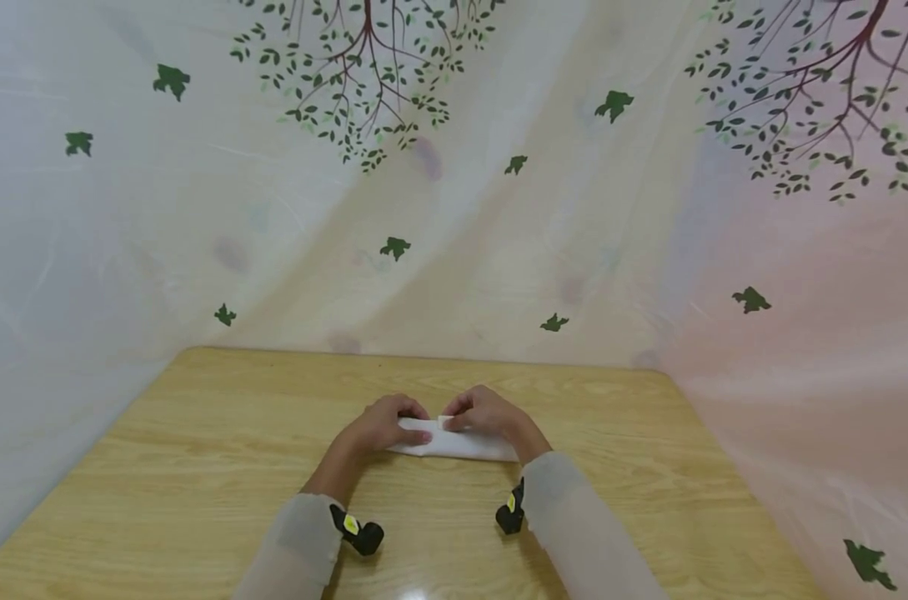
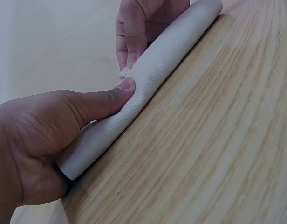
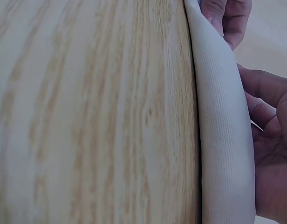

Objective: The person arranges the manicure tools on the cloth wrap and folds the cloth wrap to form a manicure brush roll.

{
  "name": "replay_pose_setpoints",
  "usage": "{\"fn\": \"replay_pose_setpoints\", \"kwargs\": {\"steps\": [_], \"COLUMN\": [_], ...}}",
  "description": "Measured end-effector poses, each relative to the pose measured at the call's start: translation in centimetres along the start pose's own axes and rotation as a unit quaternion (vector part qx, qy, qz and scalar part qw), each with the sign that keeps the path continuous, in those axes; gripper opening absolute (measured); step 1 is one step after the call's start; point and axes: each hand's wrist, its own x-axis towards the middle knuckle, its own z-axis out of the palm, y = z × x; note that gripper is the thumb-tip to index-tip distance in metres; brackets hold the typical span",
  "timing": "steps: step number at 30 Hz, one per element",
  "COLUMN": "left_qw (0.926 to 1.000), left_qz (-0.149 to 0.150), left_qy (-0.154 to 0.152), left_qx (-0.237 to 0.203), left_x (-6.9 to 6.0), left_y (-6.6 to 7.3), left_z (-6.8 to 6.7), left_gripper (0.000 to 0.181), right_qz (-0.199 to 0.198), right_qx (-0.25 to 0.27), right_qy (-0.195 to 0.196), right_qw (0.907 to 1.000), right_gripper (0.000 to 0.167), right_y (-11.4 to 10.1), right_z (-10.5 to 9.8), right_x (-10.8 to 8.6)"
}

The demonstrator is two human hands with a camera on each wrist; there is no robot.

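Observation:
A long white roll of folded, finely textured cloth [image 1: 464, 447] lies crosswise on the wooden table. My left hand [image 1: 382, 427] grips its left part. In the left wrist view that thumb presses on the front of the white cloth [image 2: 164, 58], and the other fingers are hidden behind it. At the upper edge, near the roll's middle, my right hand [image 1: 489, 413] pinches a small pale tab or flap [image 1: 443, 422]. The right wrist view has the right hand [image 3: 274, 135] behind the cloth [image 3: 227, 135], its fingertips partly hidden.
The wooden table [image 1: 198, 467] reaches back to a hanging pale sheet [image 1: 461, 283] printed with leaves and branches, which also borders both sides. Black wrist cameras sit on the left [image 1: 365, 537] and right [image 1: 509, 518] wrists, below light sleeves.

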Motion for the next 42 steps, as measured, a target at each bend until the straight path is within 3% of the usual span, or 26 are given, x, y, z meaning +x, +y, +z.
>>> {"fn": "replay_pose_setpoints", "kwargs": {"steps": [14, 26, 42], "left_qw": [0.9998, 0.9992, 0.9995], "left_qz": [0.020, 0.029, 0.025], "left_qy": [-0.005, -0.029, -0.016], "left_qx": [-0.002, 0.000, 0.015], "left_x": [0.1, 0.2, 0.0], "left_y": [-0.2, -0.3, 0.7], "left_z": [0.2, -0.2, -1.0], "left_gripper": [0.024, 0.024, 0.023], "right_qz": [-0.019, -0.004, -0.044], "right_qx": [-0.017, -0.019, -0.036], "right_qy": [-0.017, -0.026, -0.033], "right_qw": [0.9995, 0.9995, 0.9978], "right_gripper": [0.019, 0.019, 0.011], "right_y": [0.1, -0.2, -1.5], "right_z": [-0.3, -0.7, -1.6], "right_x": [-0.3, -0.6, -1.0]}}
